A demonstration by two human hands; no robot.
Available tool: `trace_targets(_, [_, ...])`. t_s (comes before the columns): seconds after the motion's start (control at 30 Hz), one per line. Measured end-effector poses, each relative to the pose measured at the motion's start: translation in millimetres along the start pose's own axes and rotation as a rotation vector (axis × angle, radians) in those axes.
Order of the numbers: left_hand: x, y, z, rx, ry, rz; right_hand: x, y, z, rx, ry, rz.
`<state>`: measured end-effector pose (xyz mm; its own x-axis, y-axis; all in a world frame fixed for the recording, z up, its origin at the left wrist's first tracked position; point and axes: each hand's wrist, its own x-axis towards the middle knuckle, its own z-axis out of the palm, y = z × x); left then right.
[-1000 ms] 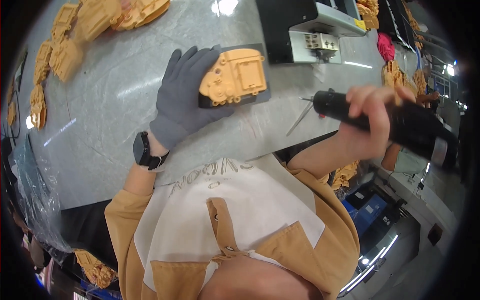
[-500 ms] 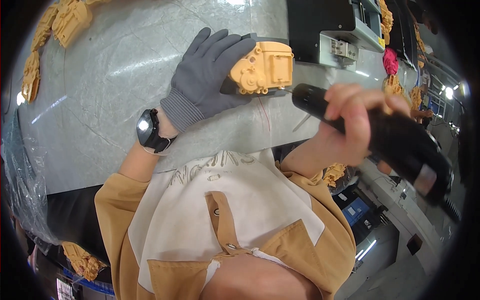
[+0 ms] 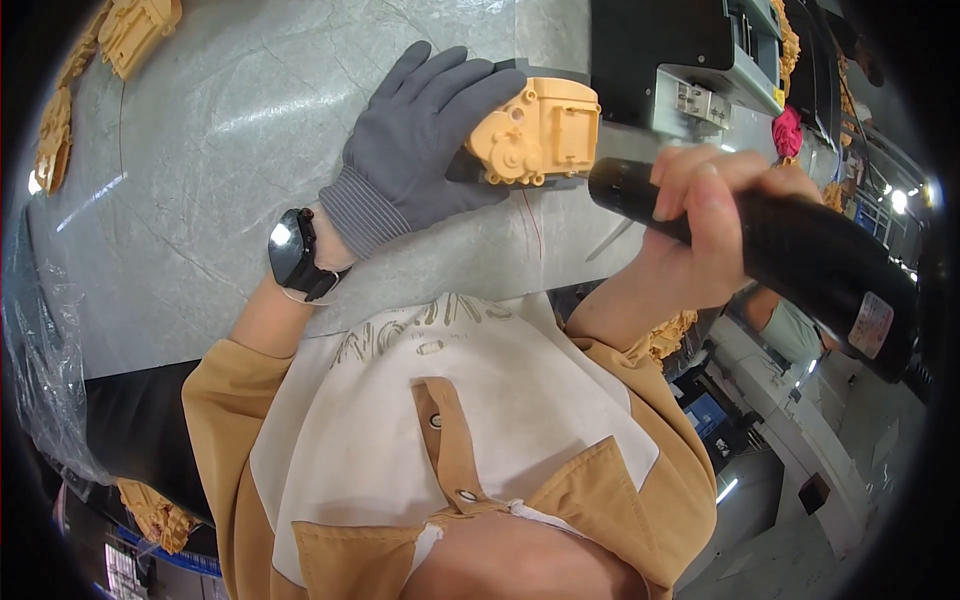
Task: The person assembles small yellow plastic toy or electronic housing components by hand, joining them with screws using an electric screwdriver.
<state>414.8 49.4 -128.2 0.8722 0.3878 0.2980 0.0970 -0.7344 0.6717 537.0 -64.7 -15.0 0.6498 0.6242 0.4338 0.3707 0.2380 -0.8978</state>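
Yellow-orange moulded-plastic housing: in my judgement, brace it firmly and keep the black cylindrical power driver steady and in line.
It rests on a dark flat base between my hands: grey-gloved left hand against its left edge, fingers outstretched, pinch not discernible; bare right hand, to its lower right, wrapped round the driver.

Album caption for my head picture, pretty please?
Gloved left hand touches orange part; bare right hand grips black tool.
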Motion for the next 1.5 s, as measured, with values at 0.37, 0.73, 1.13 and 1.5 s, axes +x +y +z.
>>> trace_targets(0.37, [4, 4, -4, -0.004, -0.029, 0.0, -3, -13, -65, 0.285, 0.222, -0.281])
trace_targets(0.73, [5, 4, -3, 0.012, -0.017, 0.004, 15, -8, -81, 0.148, 0.322, -0.06])
trace_targets(1.13, [1, 0, -4, -0.042, 0.026, 0.016, -6, -6, -6, 0.356, -0.344, -0.148])
trace_targets(1.5, [-3, -4, -2, -0.038, 0.076, 0.023, -9, 0, 27, 0.259, -0.376, -0.101])
